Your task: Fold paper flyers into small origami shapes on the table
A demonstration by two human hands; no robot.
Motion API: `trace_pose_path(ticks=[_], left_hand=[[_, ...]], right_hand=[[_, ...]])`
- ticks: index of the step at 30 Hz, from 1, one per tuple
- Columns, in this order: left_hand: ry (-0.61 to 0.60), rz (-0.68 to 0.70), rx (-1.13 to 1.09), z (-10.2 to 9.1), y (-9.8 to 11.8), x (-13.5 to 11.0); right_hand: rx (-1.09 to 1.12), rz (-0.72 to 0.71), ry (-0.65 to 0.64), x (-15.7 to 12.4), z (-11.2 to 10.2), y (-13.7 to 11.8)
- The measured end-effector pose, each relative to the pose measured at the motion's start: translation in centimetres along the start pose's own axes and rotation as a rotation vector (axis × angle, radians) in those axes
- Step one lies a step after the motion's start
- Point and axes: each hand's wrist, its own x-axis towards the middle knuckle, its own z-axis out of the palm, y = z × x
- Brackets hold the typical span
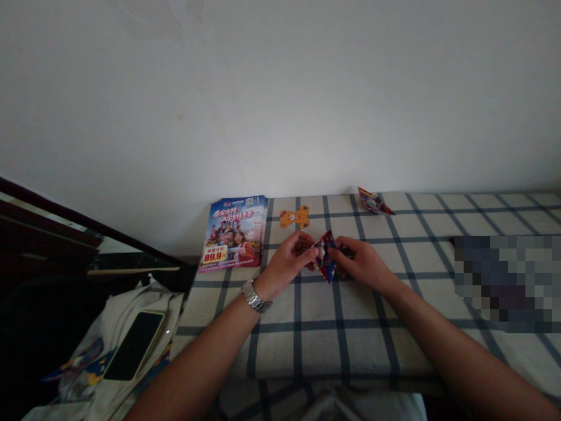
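The left hand [294, 255] is closed, thumb and fingers pinching the near-left side of a folded paper piece [326, 261]; the right hand [360, 261] grips the same piece from the right, thumb on its face, other fingers curled and partly hidden. The piece, printed in red and dark blue, is held upright between the hands, above a checked cloth [315, 345]; whether it touches the cloth cannot be determined. A metal watch [255, 296] is on the left wrist. An orange bear figure [294, 218] lies just beyond the left hand. Left of that hand is a stack of printed flyers [232, 237], the top one marked 89.9. A second folded piece [375, 203] rests farther back, near the wall [307, 99]. At lower left, a phone [134, 346] lies on pale, crumpled material [118, 304]. A pixelated dark item [508, 280] lies at far right.
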Motion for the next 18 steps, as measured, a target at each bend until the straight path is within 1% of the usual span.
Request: trace_pose_path(ticks=[9, 14, 18], left_hand=[[0.048, 0.019, 0.014, 0.0, -0.14, 0.14], [0.04, 0.057, 0.096, -0.03, 0.16, 0.13], [0.024, 0.055, 0.139, -0.18, 0.14, 0.18]], right_hand=[[0.149, -0.028, 0.051, 0.01, 0.02, 0.19], [0.205, -0.059, 0.124, -0.04, -0.05, 0.23], [0.271, -0.113, 0.165, -0.04, -0.14, 0.43]])
